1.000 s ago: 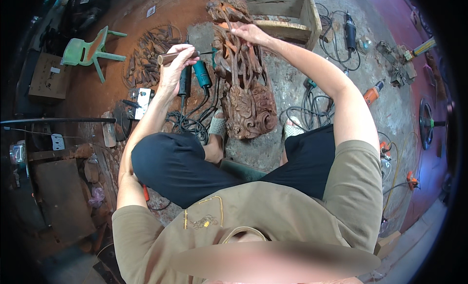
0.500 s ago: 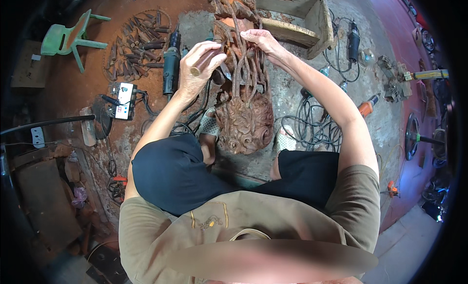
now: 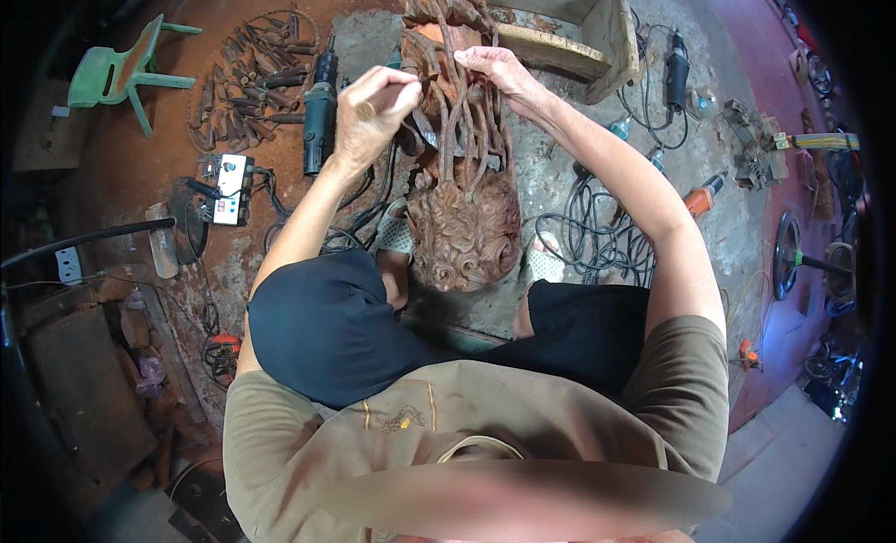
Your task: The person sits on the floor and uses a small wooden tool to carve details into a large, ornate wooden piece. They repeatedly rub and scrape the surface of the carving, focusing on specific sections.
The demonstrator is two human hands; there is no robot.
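Observation:
A long brown wood carving [image 3: 464,230], with twisting stems and a knobbly carved near end, lies on the floor between my feet. My left hand [image 3: 371,118] is closed around a wooden-handled carving chisel [image 3: 367,110] at the carving's left side. Only the handle's butt end shows clearly; the fingers hide most of the tool, and its blade cannot be made out. Across the carving, my right hand [image 3: 504,76] has thumb and fingers closed at one of the upper stems.
Left of the carving lie a teal power grinder [image 3: 320,123], a pile of wooden-handled tools [image 3: 257,86] and a white control box [image 3: 231,190]. A green chair [image 3: 112,76] stands farther left. To the right are a wooden trough [image 3: 611,39], tangled cables [image 3: 588,230] and a black power tool [image 3: 677,76].
My left hand has turned and risen slightly, so the chisel handle shows less of its length. My right hand has shifted a little farther up along the stem.

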